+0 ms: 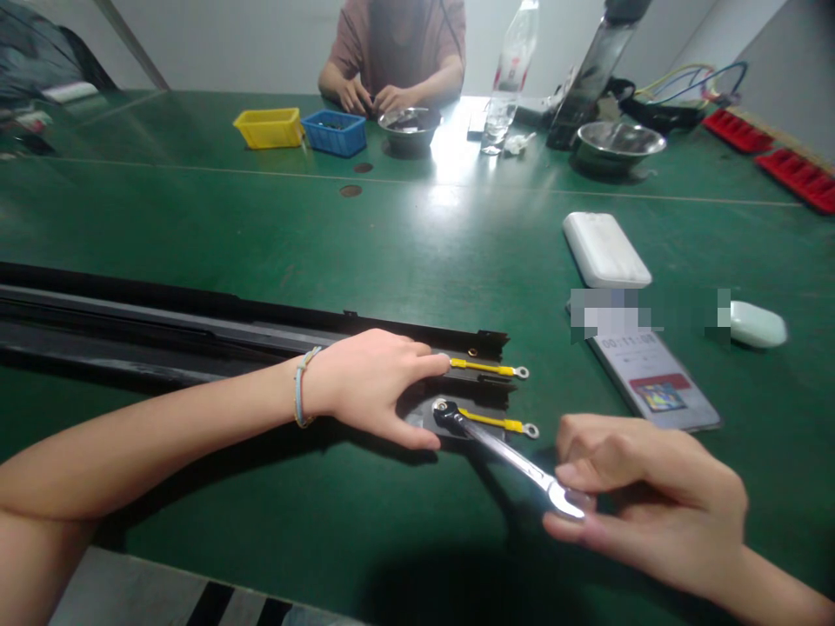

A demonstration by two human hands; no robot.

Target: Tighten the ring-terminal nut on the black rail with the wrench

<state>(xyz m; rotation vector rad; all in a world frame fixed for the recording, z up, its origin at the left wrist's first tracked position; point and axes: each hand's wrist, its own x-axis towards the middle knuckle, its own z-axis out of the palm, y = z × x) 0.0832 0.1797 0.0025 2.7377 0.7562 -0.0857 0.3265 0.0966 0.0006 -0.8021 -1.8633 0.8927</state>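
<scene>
A long black rail assembly (261, 335) lies on the green table, running from the left edge to the middle. My left hand (375, 387) rests on its right end, thumb and fingers spread. Two yellow wires (489, 369) with metal ring terminals stick out from that end, one behind the other. My right hand (652, 500) pinches the open-jaw end of a shiny wrench (515, 456) between thumb and fingers. The wrench's dark ring head sits around a fastener near the start of the front wire (492, 421).
A phone (662, 382), a white box-shaped device (606, 250) and a pale case (757, 324) lie at the right. Farther back are a yellow bin (269, 130), blue bin (336, 135), metal bowls (619, 148) and bottle (505, 96). A person (397, 52) sits opposite.
</scene>
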